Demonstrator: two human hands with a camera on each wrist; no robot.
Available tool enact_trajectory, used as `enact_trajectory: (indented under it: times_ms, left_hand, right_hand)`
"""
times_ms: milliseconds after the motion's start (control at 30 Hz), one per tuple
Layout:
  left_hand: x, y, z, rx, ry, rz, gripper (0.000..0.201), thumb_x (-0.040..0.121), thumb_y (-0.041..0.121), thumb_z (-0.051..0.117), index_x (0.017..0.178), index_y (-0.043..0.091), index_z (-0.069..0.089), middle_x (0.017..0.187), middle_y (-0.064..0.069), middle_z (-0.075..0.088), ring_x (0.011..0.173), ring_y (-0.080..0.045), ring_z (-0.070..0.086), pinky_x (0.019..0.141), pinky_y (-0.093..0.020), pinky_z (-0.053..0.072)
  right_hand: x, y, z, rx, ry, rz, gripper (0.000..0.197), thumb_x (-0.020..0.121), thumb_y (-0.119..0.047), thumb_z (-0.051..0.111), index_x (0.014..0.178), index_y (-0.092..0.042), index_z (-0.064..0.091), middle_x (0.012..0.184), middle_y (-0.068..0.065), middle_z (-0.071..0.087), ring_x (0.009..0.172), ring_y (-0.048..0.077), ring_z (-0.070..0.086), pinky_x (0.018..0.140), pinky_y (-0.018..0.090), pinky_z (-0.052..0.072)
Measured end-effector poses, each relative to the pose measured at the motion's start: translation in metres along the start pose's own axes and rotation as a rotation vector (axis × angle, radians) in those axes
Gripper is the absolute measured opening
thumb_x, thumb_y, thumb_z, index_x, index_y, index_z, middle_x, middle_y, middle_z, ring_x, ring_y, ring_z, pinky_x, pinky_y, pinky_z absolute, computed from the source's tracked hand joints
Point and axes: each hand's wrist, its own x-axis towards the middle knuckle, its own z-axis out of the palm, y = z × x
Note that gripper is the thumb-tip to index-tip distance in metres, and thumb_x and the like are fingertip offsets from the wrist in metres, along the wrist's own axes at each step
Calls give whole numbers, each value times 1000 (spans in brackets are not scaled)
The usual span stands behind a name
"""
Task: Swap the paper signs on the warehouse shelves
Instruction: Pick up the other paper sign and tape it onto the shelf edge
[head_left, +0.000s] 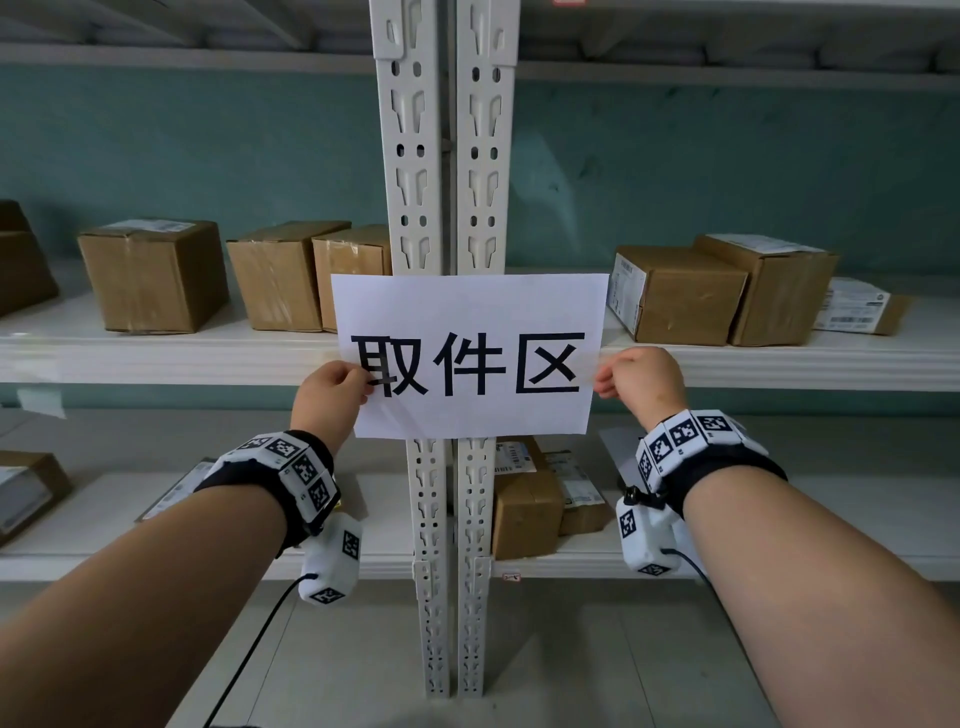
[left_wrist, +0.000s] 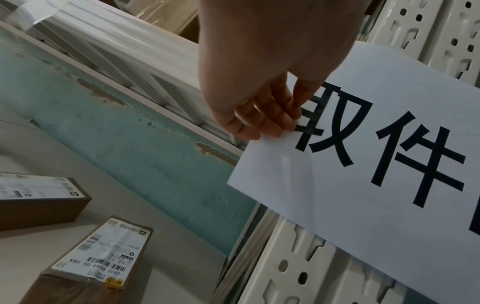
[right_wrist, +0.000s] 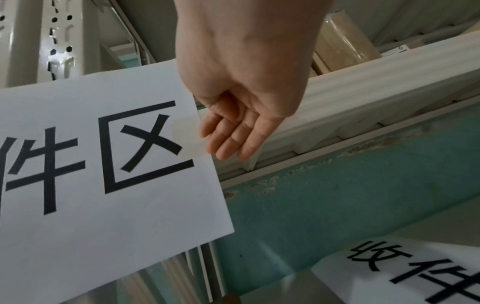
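A white paper sign (head_left: 470, 358) printed with three large black characters is held flat against the paired white shelf uprights (head_left: 444, 156), at the level of the middle shelf. My left hand (head_left: 363, 382) pinches its left edge over the first character, fingers curled on the sheet (left_wrist: 293, 123). At the right edge is my right hand (head_left: 602, 382). Its fingers (right_wrist: 228, 139) lie loosely beside the sheet and the thumb shows faintly through the paper. A second printed sign (right_wrist: 415, 273) lies flat on the lower shelf to the right.
Brown cardboard parcels stand on the middle shelf (head_left: 156, 364) to the left (head_left: 156, 275) and right (head_left: 680, 296) of the uprights. More labelled parcels (head_left: 530, 499) sit on the lower shelf (head_left: 779, 561). A teal wall lies behind.
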Motion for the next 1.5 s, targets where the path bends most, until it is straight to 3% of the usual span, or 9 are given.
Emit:
enact_trajectory:
  times_ms: [200,367,533,767,967,1067,1167,1333,1500]
  left_hand:
    - [3,1,-5,-71,36,-32,23,88,13,45,91,9,68,85,-3,68,78,-16,60,79,-32,49]
    - [8,6,-2,-90,-38,-18,34,85,-4,37,76,9,68,80,-4,68,71,-13,59,70,-21,47]
    - [20,4,-11,-166,25,-97,39,83,-8,35,70,11,67,75,-5,68,70,-16,61,77,-27,51]
    - [38,-2,-24,-301,21,-198,33,90,-2,42,72,8,68,52,7,70,64,-12,65,62,-19,49]
    - [42,-10,-39,-338,122,-204,36,90,-2,37,70,10,64,64,0,69,63,-10,62,61,-15,50]
    - [54,-18,-57,-347,172,-279,38,92,-4,35,66,11,58,42,8,63,62,-13,57,63,-18,48]
    - [50,-16,-61,-338,121,-290,39,92,-9,32,65,8,54,40,6,62,60,-14,54,61,-20,46]
    - [24,-1,-35,-247,-31,-165,41,88,-13,30,69,8,61,73,-8,65,66,-16,59,70,-25,51]
    - [31,7,-32,-185,-99,-162,41,88,-11,30,73,7,64,51,6,69,57,-9,65,59,-15,50]
  right_hand:
    - [-15,-1,7,-115,112,-66,38,81,-3,40,57,-18,65,67,1,69,72,26,69,74,44,58]
    - [-33,-11,30,-183,-35,-198,36,89,-9,36,68,-11,65,72,3,68,71,19,67,75,42,58]
    - [-38,-20,42,-176,-111,-227,37,89,-7,37,68,-14,65,74,3,70,73,17,67,77,42,58]
    - [-36,-13,34,-137,-73,-170,36,89,-4,35,68,-11,63,76,7,69,77,23,67,72,40,57]
    - [-35,-5,36,-130,-64,-162,36,91,-3,36,69,-12,63,76,8,67,73,21,64,60,27,50]
    - [-34,-5,41,-123,-64,-166,36,91,-2,36,71,-10,64,76,7,66,73,21,63,59,26,50]
    - [-33,-10,48,-100,-53,-181,35,91,-2,35,70,-9,63,76,9,66,73,21,62,60,28,50]
    - [-31,-17,57,-64,-30,-219,38,91,-2,34,67,-14,63,74,7,67,70,18,62,61,24,49]
    - [-29,-14,43,-70,-2,-232,35,89,-1,35,75,-9,66,74,6,66,68,15,62,63,23,50]
